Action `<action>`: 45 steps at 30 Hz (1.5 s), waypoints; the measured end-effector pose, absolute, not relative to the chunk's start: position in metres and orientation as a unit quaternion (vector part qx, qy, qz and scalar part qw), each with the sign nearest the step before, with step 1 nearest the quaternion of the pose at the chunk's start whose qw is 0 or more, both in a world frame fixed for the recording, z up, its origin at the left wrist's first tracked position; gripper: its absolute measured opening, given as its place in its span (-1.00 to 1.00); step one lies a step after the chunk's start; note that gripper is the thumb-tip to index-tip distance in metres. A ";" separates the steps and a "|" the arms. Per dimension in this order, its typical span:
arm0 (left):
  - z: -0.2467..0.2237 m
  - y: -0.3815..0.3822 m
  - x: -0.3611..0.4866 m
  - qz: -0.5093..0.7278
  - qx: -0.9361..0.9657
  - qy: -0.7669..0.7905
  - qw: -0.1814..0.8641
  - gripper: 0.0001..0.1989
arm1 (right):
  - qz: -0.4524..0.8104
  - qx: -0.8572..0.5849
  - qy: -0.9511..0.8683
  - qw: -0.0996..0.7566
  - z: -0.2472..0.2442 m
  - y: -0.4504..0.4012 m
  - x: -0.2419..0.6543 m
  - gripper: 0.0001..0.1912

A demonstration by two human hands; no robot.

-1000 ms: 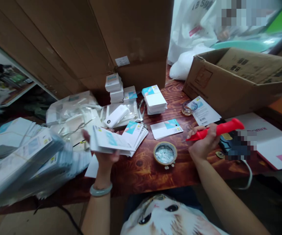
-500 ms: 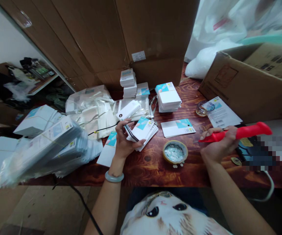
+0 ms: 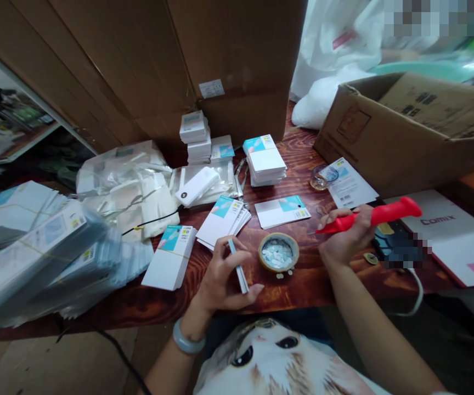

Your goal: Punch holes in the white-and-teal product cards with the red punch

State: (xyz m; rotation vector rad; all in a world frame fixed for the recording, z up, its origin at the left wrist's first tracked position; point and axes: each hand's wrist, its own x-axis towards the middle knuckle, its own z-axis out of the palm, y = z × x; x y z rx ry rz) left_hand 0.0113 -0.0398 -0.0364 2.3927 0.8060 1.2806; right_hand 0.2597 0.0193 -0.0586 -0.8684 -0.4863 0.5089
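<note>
My left hand [image 3: 220,277], with a pale bangle [image 3: 188,339] on its wrist, grips a thin stack of cards [image 3: 240,270] on edge above the table's front part. In my right hand [image 3: 344,241] is a red-handled tool [image 3: 395,211] with a thin metal tip pointing left. Between the hands stands a round tub [image 3: 278,266] of small pale discs, a few lying beside it. A fanned pile of printed cards [image 3: 216,222] is just beyond my left hand, and a banded card stack [image 3: 169,258] lies left of it. Another few cards [image 3: 282,212] lie behind the tub.
Bagged card bundles [image 3: 56,258] crowd the left side. Card stacks [image 3: 264,164] stand at the back before a tall cardboard sheet [image 3: 237,66]. An open carton [image 3: 368,137] is at right, near a dark device [image 3: 397,241] with a white cable and a white folder [image 3: 443,236].
My left hand has moved from the fanned card pile toward the table's front edge, carrying a thin stack of cards. My right hand still holds the red tool. The view has shifted right.
</note>
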 end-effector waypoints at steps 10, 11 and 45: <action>-0.035 -0.033 0.000 0.503 0.794 0.261 0.223 -0.58 | 0.250 -0.404 -0.229 0.849 -0.060 0.020 0.261 -0.70; -0.033 -0.034 0.000 0.508 0.790 0.262 0.221 -0.58 | 0.250 -0.404 -0.226 0.850 -0.059 0.020 0.260 -0.69; -0.033 -0.016 0.064 -0.020 0.857 0.494 0.142 0.01 | 0.377 -0.315 -0.476 0.729 -0.070 0.000 0.210 -0.66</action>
